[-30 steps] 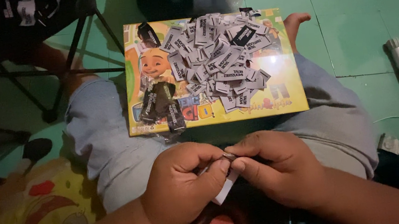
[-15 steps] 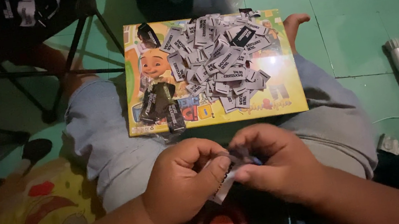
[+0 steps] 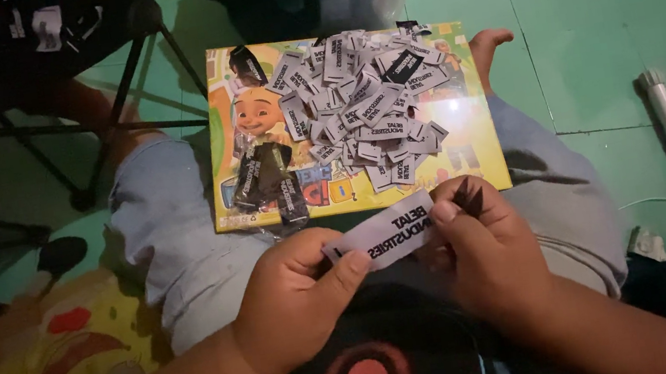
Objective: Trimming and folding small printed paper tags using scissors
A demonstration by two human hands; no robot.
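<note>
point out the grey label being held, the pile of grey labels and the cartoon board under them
grey woven fabric label (image 3: 386, 239), head view, middle of the strip between both hands
pile of grey fabric labels (image 3: 365, 107), head view, centre of the heap
yellow cartoon-printed board (image 3: 482, 151), head view, bare right part

One picture board, one heap of grey labels too many to count, one label held, two hands.

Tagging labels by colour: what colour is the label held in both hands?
Light grey label with black lettering, clearest in the head view.
</note>
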